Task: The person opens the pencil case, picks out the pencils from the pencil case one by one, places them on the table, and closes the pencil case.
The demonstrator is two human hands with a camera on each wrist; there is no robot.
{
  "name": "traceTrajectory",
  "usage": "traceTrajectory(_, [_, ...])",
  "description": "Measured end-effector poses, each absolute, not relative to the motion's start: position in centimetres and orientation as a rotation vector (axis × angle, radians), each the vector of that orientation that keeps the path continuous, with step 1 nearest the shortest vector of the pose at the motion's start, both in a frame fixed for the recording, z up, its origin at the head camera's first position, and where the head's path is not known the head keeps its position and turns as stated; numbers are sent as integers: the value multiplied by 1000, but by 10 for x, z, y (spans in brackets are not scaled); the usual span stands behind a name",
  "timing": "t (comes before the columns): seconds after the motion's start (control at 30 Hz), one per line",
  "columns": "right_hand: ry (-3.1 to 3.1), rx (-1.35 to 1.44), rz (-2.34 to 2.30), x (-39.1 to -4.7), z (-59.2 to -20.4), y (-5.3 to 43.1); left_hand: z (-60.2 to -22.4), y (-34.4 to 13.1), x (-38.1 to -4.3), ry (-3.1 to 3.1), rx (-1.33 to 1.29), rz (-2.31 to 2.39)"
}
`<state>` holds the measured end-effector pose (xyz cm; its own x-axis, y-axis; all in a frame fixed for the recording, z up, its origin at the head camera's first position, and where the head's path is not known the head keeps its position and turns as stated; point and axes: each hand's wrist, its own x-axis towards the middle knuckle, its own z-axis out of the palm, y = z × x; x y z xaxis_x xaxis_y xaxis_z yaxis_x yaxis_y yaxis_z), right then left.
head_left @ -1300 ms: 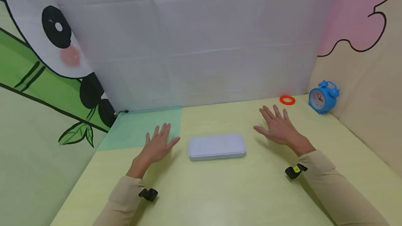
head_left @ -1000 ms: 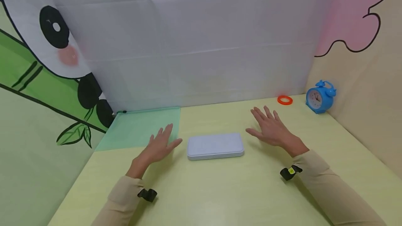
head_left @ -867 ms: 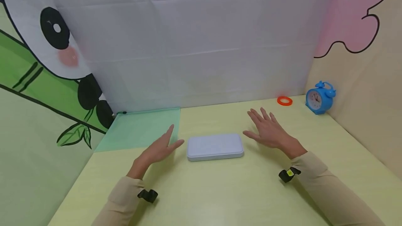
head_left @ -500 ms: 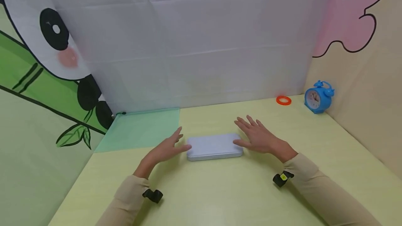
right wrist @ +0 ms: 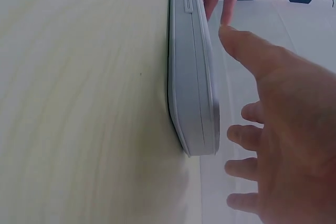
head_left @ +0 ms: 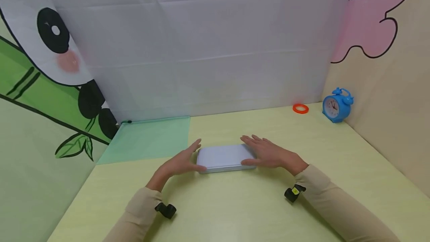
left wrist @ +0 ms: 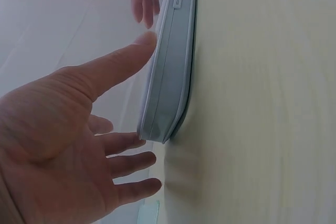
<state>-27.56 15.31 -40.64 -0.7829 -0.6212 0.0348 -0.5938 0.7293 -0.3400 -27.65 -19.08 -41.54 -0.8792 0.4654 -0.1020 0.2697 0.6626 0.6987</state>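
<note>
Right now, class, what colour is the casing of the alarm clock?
Bright blue; the alarm clock shows best in the head view.

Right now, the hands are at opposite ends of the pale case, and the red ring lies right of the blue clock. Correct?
Not quite: the head view shows the red ring left of the blue clock. The left hand and right hand are indeed at opposite ends of the pale case.

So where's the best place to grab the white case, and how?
Probably hold the case by its two short ends, the left hand from the left, the right hand from the right. It lies flat on the table, long and low, so gripping both ends should keep it level.
</note>
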Motion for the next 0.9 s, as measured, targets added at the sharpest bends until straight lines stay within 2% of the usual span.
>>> traceTrajectory(0.6, [2707, -901, -527, -283, -411, 147, -430, -182, -281, 2650, 608, 1002])
traceTrajectory(0.9, [2748, -994, -426, -282, -408, 139, -427, -182, -282, 2721, 719, 887])
